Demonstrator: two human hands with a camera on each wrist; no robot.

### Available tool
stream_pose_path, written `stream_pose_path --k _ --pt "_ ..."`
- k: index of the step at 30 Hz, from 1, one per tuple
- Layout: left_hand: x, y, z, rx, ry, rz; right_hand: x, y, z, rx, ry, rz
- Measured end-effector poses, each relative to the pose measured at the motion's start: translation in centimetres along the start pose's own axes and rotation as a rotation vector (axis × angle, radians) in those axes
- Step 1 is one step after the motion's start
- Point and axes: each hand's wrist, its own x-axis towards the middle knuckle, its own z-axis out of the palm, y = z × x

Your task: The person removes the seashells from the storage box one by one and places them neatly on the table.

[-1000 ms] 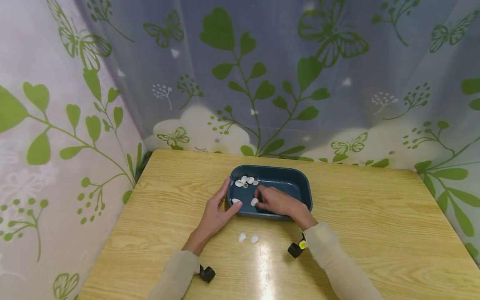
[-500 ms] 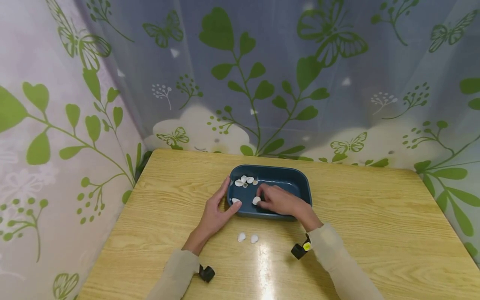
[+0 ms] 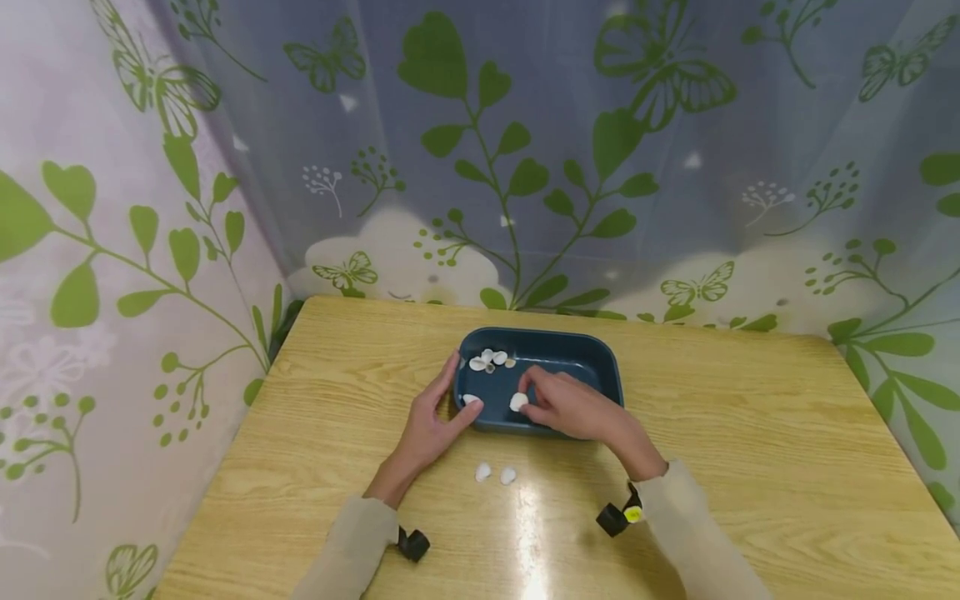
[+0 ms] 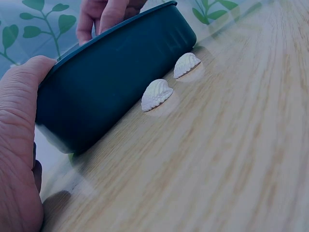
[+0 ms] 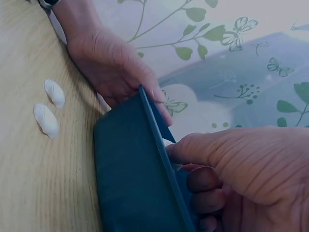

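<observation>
My left hand holds the left end of a dark blue rectangular tray, its thumb over the front rim. Inside the tray, my right hand pinches a white seashell between thumb and fingers. In the right wrist view the tray wall mostly hides that shell. A small group of shells lies in the tray's back left corner. Another white shell sits by my left thumb, partly covered by it. Two ribbed white shells rest on the table in front of the tray.
The tray stands on a light wood-grain table near its back edge. A curtain printed with leaves and butterflies hangs behind and to the left. Black wrist cameras are strapped at both sleeves.
My right hand has shifted slightly to the right inside the tray with the pinched shell, and its wrist has swung rightward. The left hand stays on the tray.
</observation>
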Motion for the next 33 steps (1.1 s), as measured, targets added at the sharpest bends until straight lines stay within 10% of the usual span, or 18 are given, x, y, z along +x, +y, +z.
stream_pose_path --k 14,23,33 --pt "-0.2 4.2 -0.7 -0.015 -0.005 -0.013 -3.0 -1.6 0.4 -0.034 0.050 0.009" --pt "0.0 0.4 0.1 -0.006 0.014 -0.008 -4.5 -2.6 1.0 -0.060 0.047 -0.003" --pt "-0.1 0.1 0.0 -0.009 0.008 -0.009 -5.7 -3.1 2.2 -0.112 0.052 -0.038"
